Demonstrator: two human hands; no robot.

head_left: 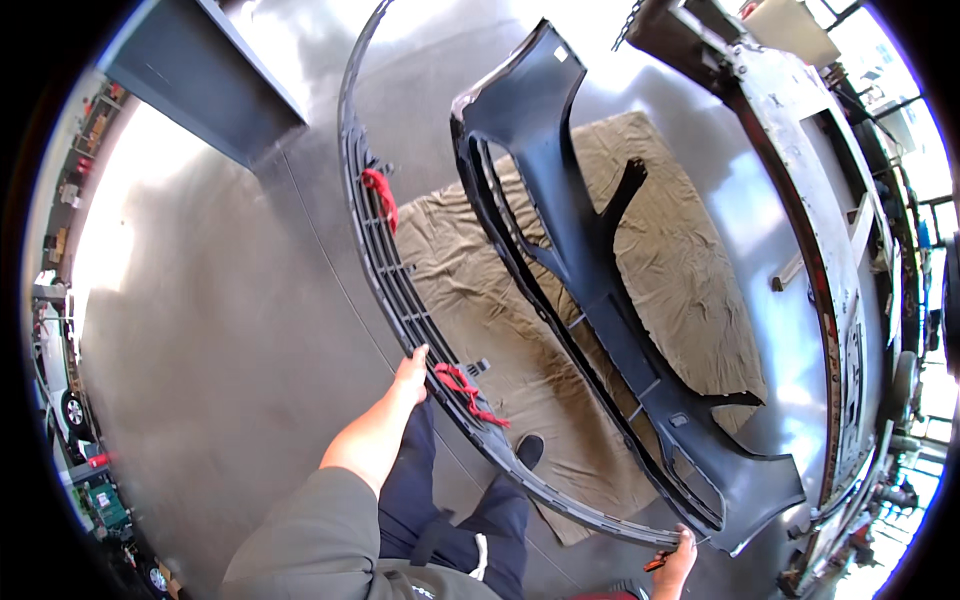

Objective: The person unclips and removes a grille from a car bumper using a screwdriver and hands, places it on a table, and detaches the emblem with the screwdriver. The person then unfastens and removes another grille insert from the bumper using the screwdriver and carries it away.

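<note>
A long, curved black plastic car grille trim (pixel 385 290) with slatted openings stretches from the top of the view down to the lower right. Red cloth strips (pixel 465 395) are tied to it in two places. My left hand (pixel 412 378) is closed on its outer edge near the middle. At its lower right end, my right hand (pixel 677 562) is closed around the tip, along with a small orange-and-black tool (pixel 657 562) whose kind I cannot make out. Beyond the trim lies a dark bumper cover (pixel 610 310), apart from my hands.
A tan cloth (pixel 690 250) is spread under the bumper cover on the grey floor (pixel 220 330). A dark panel (pixel 200 80) stands at the upper left. To the right is a large worn metal frame (pixel 800 170). My shoe (pixel 531 450) is at the cloth's near edge.
</note>
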